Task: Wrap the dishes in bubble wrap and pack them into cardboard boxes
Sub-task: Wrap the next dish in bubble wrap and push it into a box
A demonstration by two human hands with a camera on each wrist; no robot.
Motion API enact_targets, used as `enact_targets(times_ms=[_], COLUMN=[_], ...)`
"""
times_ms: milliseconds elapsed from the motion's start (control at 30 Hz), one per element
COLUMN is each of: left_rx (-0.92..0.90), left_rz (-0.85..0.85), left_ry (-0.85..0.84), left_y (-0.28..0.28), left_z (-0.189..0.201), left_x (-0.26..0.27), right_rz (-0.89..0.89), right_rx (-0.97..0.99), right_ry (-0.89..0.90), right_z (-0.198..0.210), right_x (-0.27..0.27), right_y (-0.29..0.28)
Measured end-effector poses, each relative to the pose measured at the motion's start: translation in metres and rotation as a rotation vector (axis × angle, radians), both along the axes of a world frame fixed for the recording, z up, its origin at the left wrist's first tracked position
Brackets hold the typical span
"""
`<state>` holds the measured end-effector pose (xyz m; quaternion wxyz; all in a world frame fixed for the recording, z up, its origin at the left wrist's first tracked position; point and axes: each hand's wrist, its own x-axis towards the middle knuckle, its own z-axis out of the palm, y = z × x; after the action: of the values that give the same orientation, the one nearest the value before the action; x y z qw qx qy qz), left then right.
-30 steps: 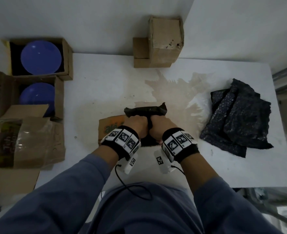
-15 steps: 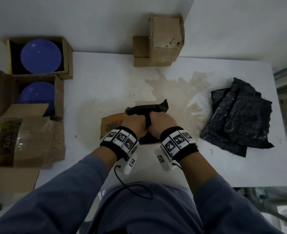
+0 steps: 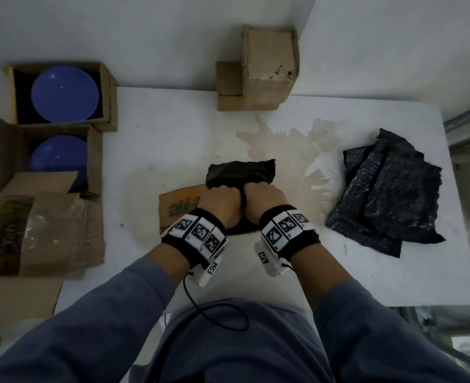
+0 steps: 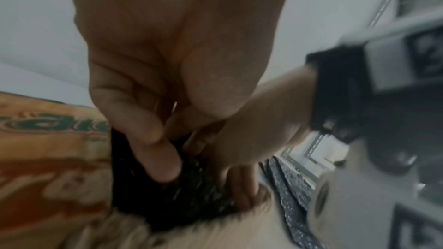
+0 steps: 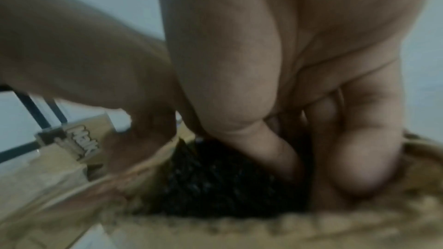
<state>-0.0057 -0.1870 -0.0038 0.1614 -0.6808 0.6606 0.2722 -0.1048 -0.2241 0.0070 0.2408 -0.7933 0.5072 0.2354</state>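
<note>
A bundle of black bubble wrap sits in a small printed cardboard box at the middle of the white table. My left hand and right hand are side by side, both gripping the wrap with curled fingers. The left wrist view shows my left fingers dug into the black wrap beside the orange box wall. In the right wrist view my right fingers clutch the wrap inside the box rim. Whatever the wrap covers is hidden.
Two open boxes at the far left each hold a blue plate. A crumpled box lies in front of them. A closed box stands at the back. Loose black wrap sheets lie at the right.
Both hands with the black bundle have shifted slightly away from me; their grip on it stays the same.
</note>
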Motion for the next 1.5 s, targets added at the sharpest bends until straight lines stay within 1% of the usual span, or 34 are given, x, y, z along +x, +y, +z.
enact_targets(times_ms=[67,133,233,300,367,433,500,600,733,867,933,1000,1100,1167,1233,1300,1367,1400,1467,1500], left_rx=[-0.073,-0.108,-0.064,-0.046,-0.02,-0.003,-0.038,-0.094,-0.024,-0.013,-0.016,-0.03,-0.156,-0.196,-0.163,-0.064,0.01,0.073,0.234,0.271], left_rz=[0.021,0.019,-0.053,-0.069,-0.057,-0.043,-0.002,0.051,-0.05,-0.062,-0.087,-0.056,0.081,0.137,0.086,-0.004,-0.021,-0.011,-0.043,-0.049], left_ry=[-0.024,-0.034,-0.079,-0.094,-0.071,-0.046,-0.017,-0.002,-0.084,-0.069,-0.056,-0.008,0.087,0.069,-0.004,-0.078,-0.094,-0.086,-0.12,-0.145], left_y=[0.0,0.002,0.005,0.001,-0.004,-0.006,-0.004,0.0,-0.003,-0.012,-0.011,-0.005,0.01,0.015,0.014,0.003,-0.014,-0.022,-0.033,-0.038], left_z=[0.005,0.004,-0.002,-0.007,-0.007,-0.003,0.002,0.007,-0.004,-0.012,-0.011,-0.011,-0.009,-0.008,-0.007,-0.003,-0.007,-0.009,-0.016,-0.018], left_x=[0.0,-0.001,-0.002,0.0,0.002,0.003,0.004,0.004,0.0,0.003,0.008,0.01,0.005,-0.001,-0.003,-0.004,-0.006,-0.006,-0.004,-0.001], right_rz=[0.02,0.027,0.022,0.013,0.001,-0.013,-0.031,-0.044,-0.048,-0.104,-0.104,-0.093,-0.098,-0.087,-0.079,-0.076,-0.091,-0.108,-0.148,-0.164], right_rx=[0.019,0.04,0.038,0.0,-0.036,-0.007,0.06,0.095,0.105,0.028,0.05,0.103,0.129,0.127,0.129,0.139,0.122,0.099,0.052,0.042], right_ry=[0.028,0.036,0.04,0.015,-0.006,0.012,0.027,0.012,0.003,-0.106,-0.098,-0.074,-0.092,-0.1,-0.089,-0.082,-0.105,-0.134,-0.185,-0.186], right_z=[-0.005,-0.01,-0.007,-0.002,-0.001,-0.005,-0.013,-0.02,-0.016,-0.012,-0.015,-0.022,-0.029,-0.03,-0.03,-0.03,-0.031,-0.029,-0.025,-0.023], right_x=[0.002,0.002,0.002,0.002,0.003,0.005,0.007,0.007,0.005,0.001,0.004,0.006,0.005,0.005,0.005,0.005,0.002,-0.001,-0.005,-0.007], right_y=[0.0,0.002,0.004,0.003,0.002,0.002,0.002,0.0,0.002,0.003,0.002,0.0,-0.004,-0.005,-0.005,-0.004,-0.003,-0.002,0.0,0.002])
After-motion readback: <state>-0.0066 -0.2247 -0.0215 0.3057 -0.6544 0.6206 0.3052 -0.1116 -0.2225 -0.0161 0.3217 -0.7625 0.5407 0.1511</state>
